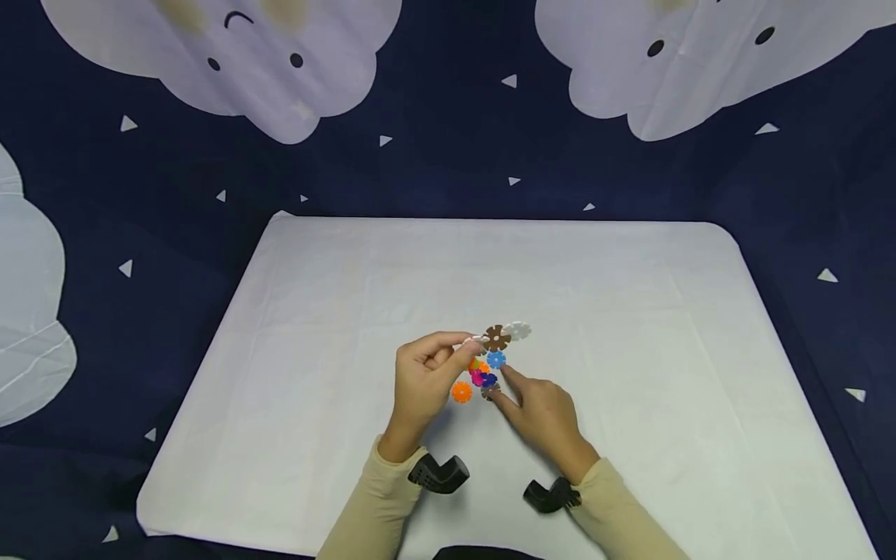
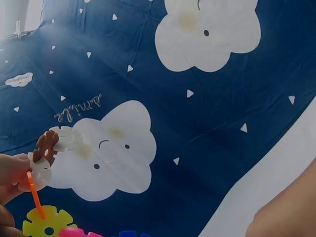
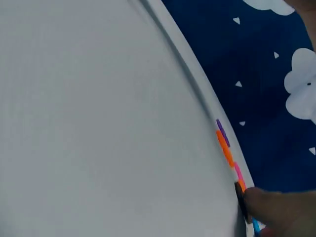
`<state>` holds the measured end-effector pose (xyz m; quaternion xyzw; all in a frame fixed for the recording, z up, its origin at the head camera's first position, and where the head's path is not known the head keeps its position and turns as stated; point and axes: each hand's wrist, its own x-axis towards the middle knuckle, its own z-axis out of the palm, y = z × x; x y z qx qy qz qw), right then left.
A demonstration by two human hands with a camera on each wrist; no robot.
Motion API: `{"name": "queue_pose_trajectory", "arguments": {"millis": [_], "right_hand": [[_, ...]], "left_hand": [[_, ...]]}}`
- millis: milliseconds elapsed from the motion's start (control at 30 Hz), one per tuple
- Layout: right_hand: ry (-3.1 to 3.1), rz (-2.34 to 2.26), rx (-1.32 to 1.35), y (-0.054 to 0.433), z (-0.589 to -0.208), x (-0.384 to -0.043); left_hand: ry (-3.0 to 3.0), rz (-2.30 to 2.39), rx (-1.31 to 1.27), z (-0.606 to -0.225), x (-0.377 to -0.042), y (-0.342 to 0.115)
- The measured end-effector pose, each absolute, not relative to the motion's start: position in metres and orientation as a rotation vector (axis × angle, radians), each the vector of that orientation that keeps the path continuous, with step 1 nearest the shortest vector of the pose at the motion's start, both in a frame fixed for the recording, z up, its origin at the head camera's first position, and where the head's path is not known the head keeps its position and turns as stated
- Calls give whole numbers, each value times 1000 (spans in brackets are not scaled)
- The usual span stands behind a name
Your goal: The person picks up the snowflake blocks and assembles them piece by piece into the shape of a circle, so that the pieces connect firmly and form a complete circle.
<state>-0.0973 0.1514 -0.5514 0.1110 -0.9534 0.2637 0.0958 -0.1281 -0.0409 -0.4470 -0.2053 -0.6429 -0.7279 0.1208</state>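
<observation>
Several small notched plastic snowflake discs, joined into a colourful cluster, are held above the white table. My left hand (image 1: 423, 381) pinches a white disc (image 2: 41, 174) at the upper part, beside a brown disc (image 1: 497, 337) and another white disc (image 1: 519, 330). Below hang an orange disc (image 2: 34, 195), a yellow disc (image 2: 37, 224), a pink disc (image 1: 477, 377) and a dark blue disc (image 1: 489, 379). My right hand (image 1: 546, 416) grips the cluster's right side, its thumb at a dark disc (image 3: 241, 200) and its index finger by a light blue disc (image 1: 496, 359). Fingers partly hide the joints.
Under the hands spreads the white-covered table (image 1: 315, 311) with rounded corners. Behind it hangs a dark blue cloth (image 1: 448, 171) printed with clouds and small triangles. A black wrist camera (image 1: 439, 474) sits on the left sleeve, another black camera (image 1: 551, 495) on the right.
</observation>
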Motion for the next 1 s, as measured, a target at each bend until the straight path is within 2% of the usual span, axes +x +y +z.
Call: {"name": "queue_pose_trajectory", "arguments": {"millis": [633, 867, 1000], "right_hand": [[-2905, 886, 339, 148, -539, -102], [-2857, 1240, 280, 155, -544, -104], [-2647, 1598, 193, 167, -529, -106]], "left_hand": [[-1970, -2118, -530, -460, -131, -45], [-1985, -2177, -530, -461, -132, -44], [-2005, -2172, -525, -461, -134, -46]]}}
